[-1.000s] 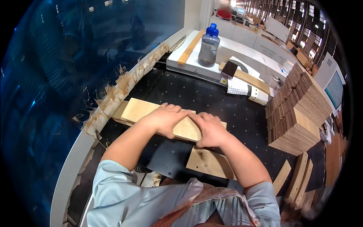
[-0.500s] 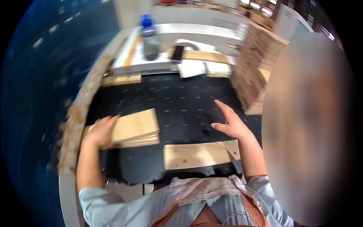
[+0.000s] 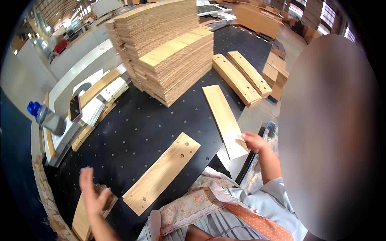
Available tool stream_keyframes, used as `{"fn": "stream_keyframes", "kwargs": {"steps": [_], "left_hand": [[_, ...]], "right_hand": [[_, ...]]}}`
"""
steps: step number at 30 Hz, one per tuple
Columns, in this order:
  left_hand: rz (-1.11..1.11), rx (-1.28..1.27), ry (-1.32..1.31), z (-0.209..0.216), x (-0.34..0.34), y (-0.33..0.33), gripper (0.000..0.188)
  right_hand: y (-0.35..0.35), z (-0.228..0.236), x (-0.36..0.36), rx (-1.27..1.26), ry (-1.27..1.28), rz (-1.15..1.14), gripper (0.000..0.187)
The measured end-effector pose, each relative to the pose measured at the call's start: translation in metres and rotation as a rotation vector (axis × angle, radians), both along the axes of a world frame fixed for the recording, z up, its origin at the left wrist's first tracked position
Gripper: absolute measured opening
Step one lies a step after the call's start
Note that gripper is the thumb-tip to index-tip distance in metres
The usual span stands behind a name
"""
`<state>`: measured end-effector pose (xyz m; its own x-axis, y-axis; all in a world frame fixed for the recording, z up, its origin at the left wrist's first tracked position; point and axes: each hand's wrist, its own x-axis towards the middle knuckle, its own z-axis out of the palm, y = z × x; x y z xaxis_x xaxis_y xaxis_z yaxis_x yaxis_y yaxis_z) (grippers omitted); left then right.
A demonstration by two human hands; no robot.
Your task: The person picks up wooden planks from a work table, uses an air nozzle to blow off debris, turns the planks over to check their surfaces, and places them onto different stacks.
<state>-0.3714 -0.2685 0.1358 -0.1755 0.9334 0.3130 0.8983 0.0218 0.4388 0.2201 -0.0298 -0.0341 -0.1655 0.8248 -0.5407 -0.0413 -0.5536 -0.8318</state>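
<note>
Head view is looking down at a black desk (image 3: 132, 132) full of small round holes. The right hand (image 3: 252, 141) is closing its grip on the near end of a long, light wooden plank (image 3: 223, 116). This plank is flat and smooth, with pale yellow grain, and it is lying at the right edge of the desk, with its near end sticking out over the edge. The fingers are curling around the plank's corner.

The left hand (image 3: 91, 192) is hanging open, fingers spread wide, holding nothing. It is hovering just above a small stack of wooden boards (image 3: 86, 215) at the near left corner of the desk; whether it is touching them is hard to tell.

Between the two hands a wider wooden board (image 3: 163, 173) is lying flat and slanted. It is light brown with a few drilled holes near both ends.

Farther back, a tall pile of thin wooden sheets (image 3: 169, 52) is sitting on the desk. Two more long planks (image 3: 241, 78) are lying side by side to the right of the pile. At the far left, a grey water bottle with a blue cap (image 3: 46, 119) is standing near a dark phone (image 3: 75, 107) and some white papers (image 3: 94, 110).
</note>
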Motion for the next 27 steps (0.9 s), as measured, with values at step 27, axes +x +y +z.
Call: {"fn": "stream_keyframes", "kwargs": {"steps": [27], "left_hand": [[-0.349,-0.393,0.177,-0.105,0.177,0.113,0.096]], "right_hand": [[-0.062,-0.227,0.018,-0.309,-0.097,-0.691,0.024]]}}
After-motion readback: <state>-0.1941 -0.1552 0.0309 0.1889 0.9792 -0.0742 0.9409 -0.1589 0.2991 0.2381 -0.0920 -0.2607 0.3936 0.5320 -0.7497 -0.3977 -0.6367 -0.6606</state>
